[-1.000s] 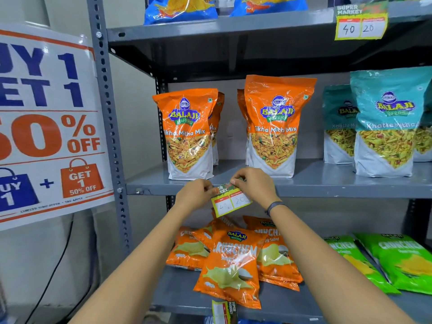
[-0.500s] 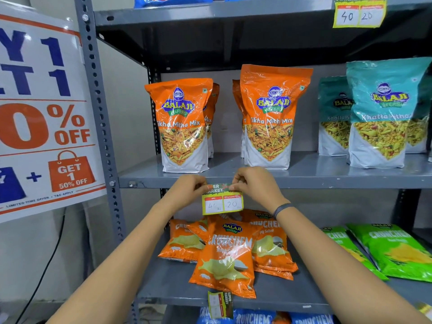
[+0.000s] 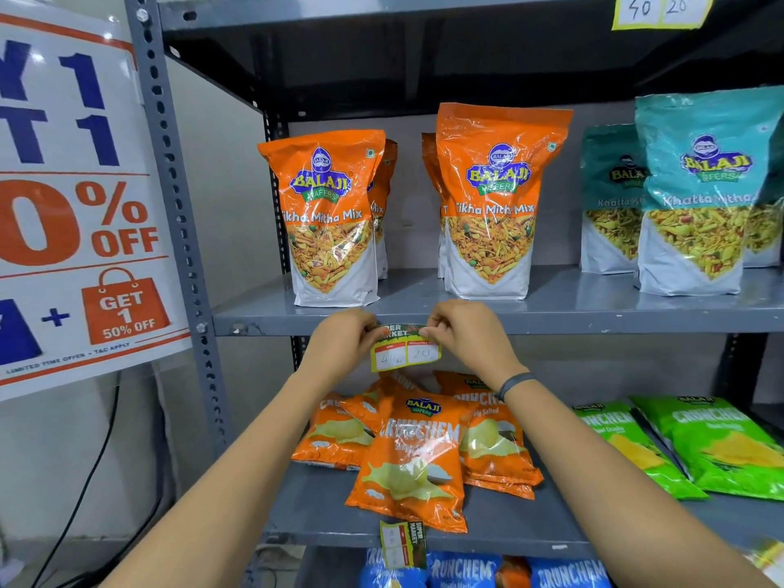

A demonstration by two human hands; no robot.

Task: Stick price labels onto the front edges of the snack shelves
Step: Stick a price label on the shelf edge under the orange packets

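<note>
A yellow-and-green price label (image 3: 405,349) marked 40 and 20 rests level against the front edge of the grey middle shelf (image 3: 594,323). My left hand (image 3: 344,342) pinches its upper left corner and my right hand (image 3: 466,336) pinches its upper right corner. The label's lower half hangs below the shelf edge. Orange Tikha Mitha Mix bags (image 3: 329,218) stand on the shelf just above the label. A second label (image 3: 659,10) is stuck on the top shelf edge at the upper right, and a third label (image 3: 403,544) hangs sideways from the lower shelf's front edge.
Teal Khatta Mitha bags (image 3: 695,197) stand at the right of the middle shelf. Orange Crunchem packets (image 3: 413,451) and green packets (image 3: 721,447) lie on the lower shelf. A perforated grey upright (image 3: 178,231) and a promo poster (image 3: 72,205) are at the left.
The label went from tilted to level and rose up against the middle shelf's front edge. Both hands moved up with it, still holding its corners.
</note>
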